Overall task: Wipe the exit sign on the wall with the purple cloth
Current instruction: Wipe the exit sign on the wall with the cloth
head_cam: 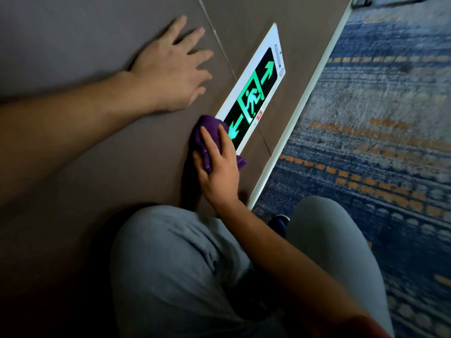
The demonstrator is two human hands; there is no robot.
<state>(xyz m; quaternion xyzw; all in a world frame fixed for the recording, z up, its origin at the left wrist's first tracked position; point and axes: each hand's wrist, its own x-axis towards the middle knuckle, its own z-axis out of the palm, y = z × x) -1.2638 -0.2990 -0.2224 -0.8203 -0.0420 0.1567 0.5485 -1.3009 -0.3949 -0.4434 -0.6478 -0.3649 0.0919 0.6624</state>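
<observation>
The exit sign (253,93) is a long white-framed black panel low on the brown wall, with a glowing green running figure and two green arrows. My right hand (217,164) grips a bunched purple cloth (207,132) and presses it against the sign's near end, covering part of the near arrow. My left hand (170,67) lies flat on the wall above the sign, fingers spread, holding nothing.
A pale skirting strip (302,111) runs along the wall's foot. Blue carpet (380,132) with orange dashes covers the floor at right. My knees in grey trousers (185,269) are bent close to the wall, and a dark shoe (278,222) shows between them.
</observation>
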